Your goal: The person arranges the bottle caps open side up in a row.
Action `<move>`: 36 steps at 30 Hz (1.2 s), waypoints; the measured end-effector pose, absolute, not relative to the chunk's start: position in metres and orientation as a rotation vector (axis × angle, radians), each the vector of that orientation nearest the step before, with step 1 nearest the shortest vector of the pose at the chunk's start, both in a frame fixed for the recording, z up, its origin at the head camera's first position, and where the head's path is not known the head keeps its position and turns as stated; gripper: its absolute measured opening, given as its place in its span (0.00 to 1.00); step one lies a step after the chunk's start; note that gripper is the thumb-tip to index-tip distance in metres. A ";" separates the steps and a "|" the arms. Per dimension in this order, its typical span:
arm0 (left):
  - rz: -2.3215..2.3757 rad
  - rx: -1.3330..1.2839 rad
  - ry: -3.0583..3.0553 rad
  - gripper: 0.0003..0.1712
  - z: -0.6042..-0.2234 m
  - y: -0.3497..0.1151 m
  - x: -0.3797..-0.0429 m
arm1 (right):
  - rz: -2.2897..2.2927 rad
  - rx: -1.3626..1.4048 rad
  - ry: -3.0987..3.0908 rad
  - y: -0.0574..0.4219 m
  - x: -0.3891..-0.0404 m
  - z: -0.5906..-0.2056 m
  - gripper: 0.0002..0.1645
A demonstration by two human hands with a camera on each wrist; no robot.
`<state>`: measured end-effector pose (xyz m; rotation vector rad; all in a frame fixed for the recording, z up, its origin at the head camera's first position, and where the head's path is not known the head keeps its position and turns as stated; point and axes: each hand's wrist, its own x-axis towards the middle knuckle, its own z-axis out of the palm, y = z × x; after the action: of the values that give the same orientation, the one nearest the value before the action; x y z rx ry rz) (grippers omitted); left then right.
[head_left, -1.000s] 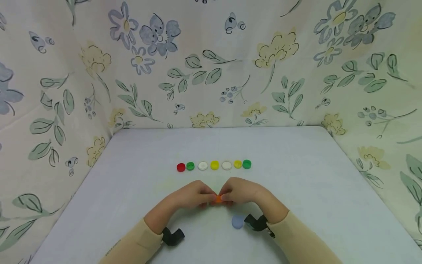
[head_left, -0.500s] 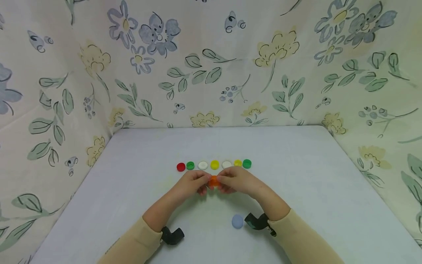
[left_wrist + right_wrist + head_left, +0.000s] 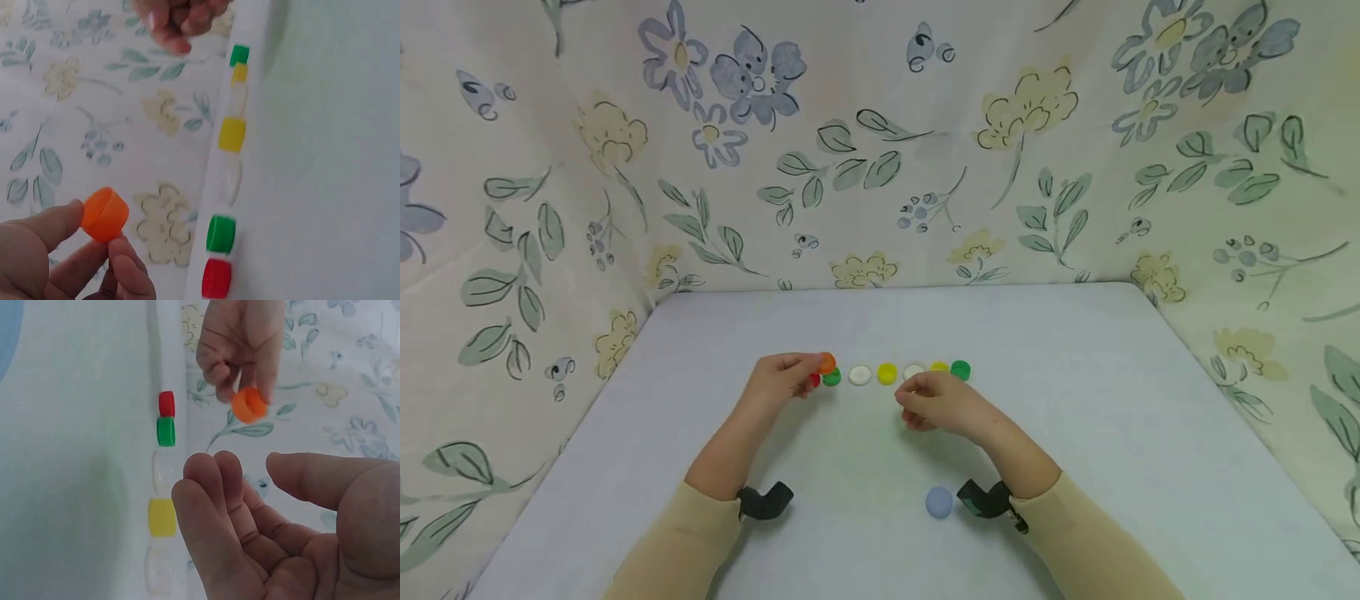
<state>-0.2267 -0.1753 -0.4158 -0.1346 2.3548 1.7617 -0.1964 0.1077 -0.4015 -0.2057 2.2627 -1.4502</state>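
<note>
My left hand (image 3: 778, 379) pinches an orange bottle cap (image 3: 827, 363) between thumb and fingers, raised over the left end of a row of caps. In the left wrist view the orange cap (image 3: 106, 214) is tilted, its side showing. Below it in the head view are a green cap (image 3: 831, 378) and a red cap (image 3: 815, 381), the red partly hidden by fingers. My right hand (image 3: 936, 402) hovers before the row's right half, holding nothing. The right wrist view shows a gap between its thumb (image 3: 300, 475) and its loosely bent fingers.
The row continues rightward with a white cap (image 3: 860, 375), a yellow cap (image 3: 887, 373), another white cap, a smaller yellow and a green cap (image 3: 960, 370). A blue cap (image 3: 938, 502) lies by the right wrist. Floral cloth (image 3: 865, 192) surrounds the white table (image 3: 1045, 333).
Both hands held the orange cap low, then lifted it toward the row. The right hand has let go; the left hand has carried the cap leftward and farther away over the row's left end.
</note>
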 end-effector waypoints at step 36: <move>1.266 -0.229 2.887 0.22 -0.433 -0.214 -0.238 | -1.312 -0.339 2.363 0.118 -0.193 -0.395 0.14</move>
<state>-0.2384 -0.2139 -0.4333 -0.2287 2.8870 1.2657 -0.1934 0.1180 -0.3955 -0.3390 2.3629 -1.3122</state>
